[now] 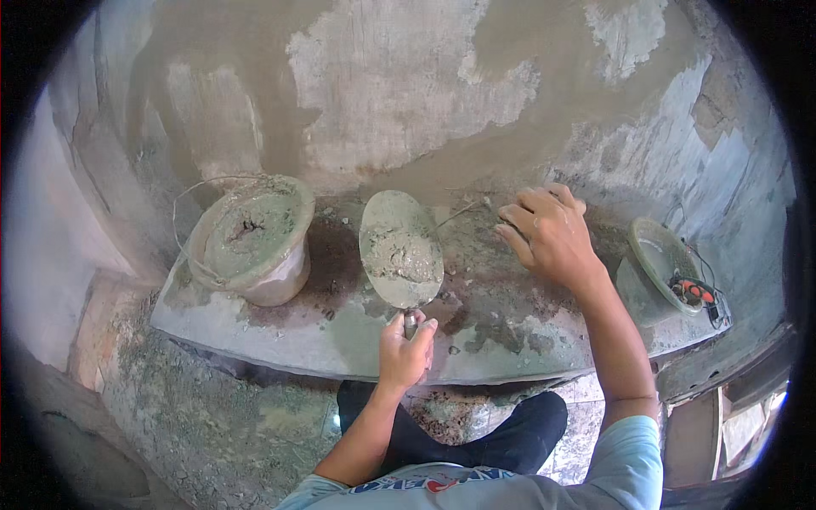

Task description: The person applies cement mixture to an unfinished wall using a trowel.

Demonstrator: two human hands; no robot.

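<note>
**Trowel Held Over a Mortar-Stained Surface**

The surface point(510, 340) is a rough concrete ledge, wet and dark in patches, set against a wall point(399, 93) with grey plaster applied in uneven areas. A bucket point(253, 242) of mortar stands on the surface at the left. A small bowl point(659, 263) sits at the right end, with a red and black object point(697, 293) beside it.

The left hand point(406, 350) has its grip closed fully around the handle of a trowel point(401, 248). The blade, loaded with mortar, lies above the surface just right of the bucket. The right hand point(551, 234) has its grip open; the bent fingers press on the surface near the wall.
</note>
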